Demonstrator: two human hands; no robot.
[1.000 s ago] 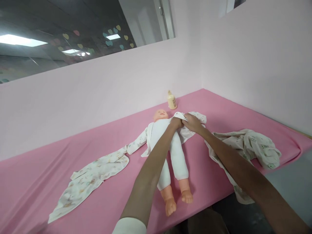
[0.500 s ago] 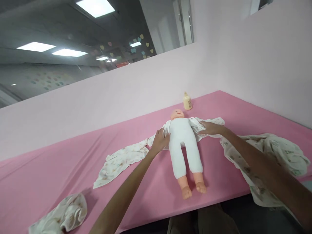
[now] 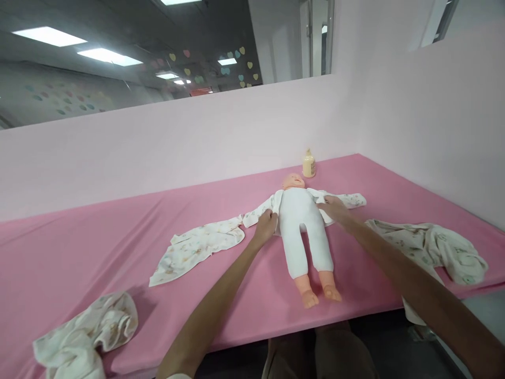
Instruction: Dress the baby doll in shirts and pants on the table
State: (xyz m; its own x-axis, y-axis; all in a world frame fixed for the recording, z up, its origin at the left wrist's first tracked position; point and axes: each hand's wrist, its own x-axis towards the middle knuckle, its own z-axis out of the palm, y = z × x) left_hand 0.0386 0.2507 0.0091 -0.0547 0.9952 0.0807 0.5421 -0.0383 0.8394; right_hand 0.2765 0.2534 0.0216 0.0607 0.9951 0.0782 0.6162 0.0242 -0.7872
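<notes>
Doll (image 3: 303, 216) lies on its back in front of you, roughly mid-surface (image 3: 158, 223), head toward the wall (image 3: 189, 152), bare feet pointing at you. White padded-looking body, moulded head and feet. Patterned shirt (image 3: 277, 202) spread open under its upper body, one sleeve out to each side, front not closed

Your left hand (image 3: 266, 225) is at the shirt's front panel on your left; fingers look curled in and closed on the panel edge. Your right hand (image 3: 335, 207) is on the panel on your right, thumb and fingers against the cloth; can't tell if they pinch it or just press

Handling, my guess: shirt is thin, light, soft, folds easily, no stiffness to help you. Take it by the panel edges, thumb and fingertip, and keep it flat. Doll body probably soft and fairly light, head and feet firmer, maybe a bit slick. If you lift it, hold under back and neck, not by a foot. Nothing looks fragile. Cloth could bunch under the back if pulled hard

Around: printed garment (image 3: 201, 247) laid flat on your left, its corner at or just beside the sleeve end; crumpled cloth (image 3: 89, 331) at the near left; bunched cloth (image 3: 445, 255) on the right, partly behind your right forearm; pale yellow bottle (image 3: 309, 166) upright just past the doll's head
</notes>
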